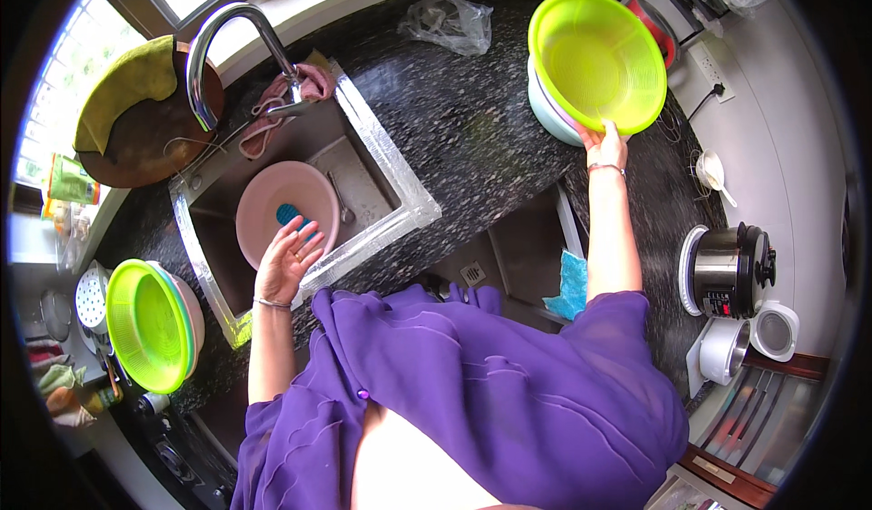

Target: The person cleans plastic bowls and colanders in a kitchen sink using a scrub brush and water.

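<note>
My right hand [608, 147] grips the near rim of a lime-green plastic colander [593, 60], its thumb over the edge. The colander rests in or on a pale blue basin [550, 111] at the counter's right end. Above the sink's near edge, my left hand [291, 254] is raised with its palm up and fingers apart, holding nothing. Just beyond it, a pink plastic basin [262, 203] stands in the steel sink [368, 162] with a blue-green object [287, 213] inside. A metal spoon [340, 200] lies beside the basin, and a chrome faucet [245, 11] arches over the sink's far left side.
Crumpled clear plastic bag [453, 23] lies on the black speckled countertop [449, 122]. More nested green colanders and basins [146, 326] stand at left, near a stove [177, 462]. An electric cooker [725, 271] is at right. A blue cloth [569, 285] hangs by an open drawer or cabinet.
</note>
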The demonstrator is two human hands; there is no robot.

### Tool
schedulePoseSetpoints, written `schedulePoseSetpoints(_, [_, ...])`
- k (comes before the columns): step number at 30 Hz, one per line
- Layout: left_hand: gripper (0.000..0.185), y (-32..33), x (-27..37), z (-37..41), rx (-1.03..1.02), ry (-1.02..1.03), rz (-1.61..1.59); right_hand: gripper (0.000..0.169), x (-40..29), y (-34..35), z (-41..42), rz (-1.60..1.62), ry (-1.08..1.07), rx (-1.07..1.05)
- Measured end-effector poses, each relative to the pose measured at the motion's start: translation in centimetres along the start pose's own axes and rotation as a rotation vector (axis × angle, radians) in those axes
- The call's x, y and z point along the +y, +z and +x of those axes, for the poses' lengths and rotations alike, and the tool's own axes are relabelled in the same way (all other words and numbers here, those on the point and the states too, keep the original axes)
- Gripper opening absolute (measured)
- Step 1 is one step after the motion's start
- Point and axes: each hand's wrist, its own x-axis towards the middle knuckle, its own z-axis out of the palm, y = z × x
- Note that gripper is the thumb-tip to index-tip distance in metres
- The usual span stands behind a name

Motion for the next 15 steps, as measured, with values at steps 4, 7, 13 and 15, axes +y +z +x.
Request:
schedulePoseSetpoints(4, [0.045,-2.8,0.3,-1.7,0.075,0.071,0.015,0.030,4.5,-2.5,4.3,0.118,0.087,-0.086])
schedulePoseSetpoints(7, [0.046,-3.0,1.5,-4.0,0.221,0.162,0.230,0.035,6.3,-2.5,1.9,0.168,0.107,-0.295])
schedulePoseSetpoints(13, [0.028,-5.8,2.3,-9.1,0.882,0.839,1.250,0.021,14.3,9.7,-15.4,-0.381,0.280,-0.635])
schedulePoseSetpoints(15, [0.027,-6.7,3.8,-11.9,1.132,1.020,1.612,0.017,17.9,13.1,-20.7,-0.479,0.289,-1.005])
